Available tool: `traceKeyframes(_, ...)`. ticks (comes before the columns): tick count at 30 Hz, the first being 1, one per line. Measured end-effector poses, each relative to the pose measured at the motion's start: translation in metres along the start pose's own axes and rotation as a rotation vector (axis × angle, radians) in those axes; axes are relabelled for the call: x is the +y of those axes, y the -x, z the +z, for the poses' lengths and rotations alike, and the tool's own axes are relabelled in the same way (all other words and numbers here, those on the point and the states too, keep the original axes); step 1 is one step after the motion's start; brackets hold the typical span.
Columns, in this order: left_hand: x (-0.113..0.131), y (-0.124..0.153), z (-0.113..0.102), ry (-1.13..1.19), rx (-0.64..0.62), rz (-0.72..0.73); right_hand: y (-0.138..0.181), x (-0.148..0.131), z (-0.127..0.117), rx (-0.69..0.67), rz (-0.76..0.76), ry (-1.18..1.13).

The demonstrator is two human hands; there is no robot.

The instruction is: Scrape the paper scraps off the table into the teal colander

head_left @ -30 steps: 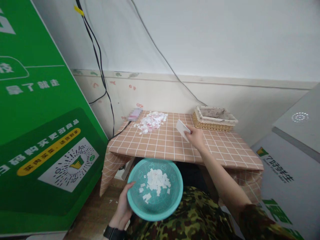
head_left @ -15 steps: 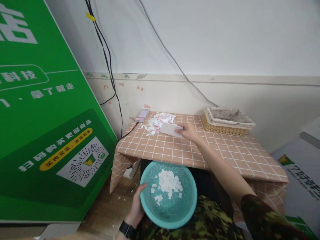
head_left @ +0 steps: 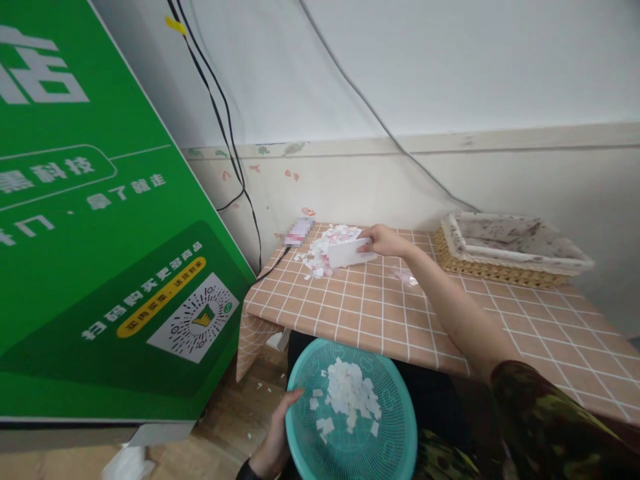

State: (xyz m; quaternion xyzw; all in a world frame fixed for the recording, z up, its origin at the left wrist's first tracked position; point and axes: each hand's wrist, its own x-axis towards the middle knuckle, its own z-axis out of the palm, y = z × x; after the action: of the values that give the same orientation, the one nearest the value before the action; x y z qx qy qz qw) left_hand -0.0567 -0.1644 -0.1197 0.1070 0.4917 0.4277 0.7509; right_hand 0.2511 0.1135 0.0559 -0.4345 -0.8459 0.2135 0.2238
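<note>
My left hand (head_left: 280, 427) grips the rim of a round teal plastic basket (head_left: 400, 413), held at my lap just below the table edge. White paper scraps (head_left: 350, 390) lie in its middle. Over the table, my right hand (head_left: 383, 240) is closed on a flat white card (head_left: 345, 253). The card stands tilted against the near right side of a heap of torn white and pinkish paper (head_left: 317, 257). The fingers of my left hand are partly hidden behind the basket.
A checked brown cloth covers the table (head_left: 380, 320). A lined wicker basket (head_left: 510, 257) stands at its right back. Clear plastic film (head_left: 404, 276) lies near my right forearm. A blurred phone-like object (head_left: 299, 232) with a cable sits at the back left. A green sign (head_left: 125, 233) stands left.
My right hand has shifted toward the back of the table with the card, which is now tipped more upright against the paper heap. The view has turned a little; my left hand still holds the basket.
</note>
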Motion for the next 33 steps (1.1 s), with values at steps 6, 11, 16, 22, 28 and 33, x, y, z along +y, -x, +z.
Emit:
traceKeyframes(6, 0.004, 0.001, 0.009, 0.007, 0.016, 0.006, -0.001, 0.005, -0.005, -0.018, -0.011, 0.007)
traceKeyframes(11, 0.009, 0.007, 0.022, -0.019, -0.002, -0.037, 0.007, 0.011, -0.019, -0.072, -0.026, -0.126)
traceKeyframes(16, 0.002, 0.016, 0.022, -0.02, -0.035, -0.093, 0.009, 0.015, -0.021, -0.126, -0.042, -0.177)
traceKeyframes(22, -0.002, 0.012, 0.004, 0.021, 0.012, -0.056, 0.015, 0.031, -0.038, -0.085, 0.092, -0.115)
traceKeyframes(28, -0.007, -0.005, 0.008, 0.078, -0.067, -0.083, 0.016, 0.028, -0.034, -0.023, 0.074, -0.222)
traceKeyframes(33, -0.014, -0.016, 0.023, 0.073, -0.114, -0.092, 0.01, 0.021, -0.021, -0.079, 0.028, -0.18)
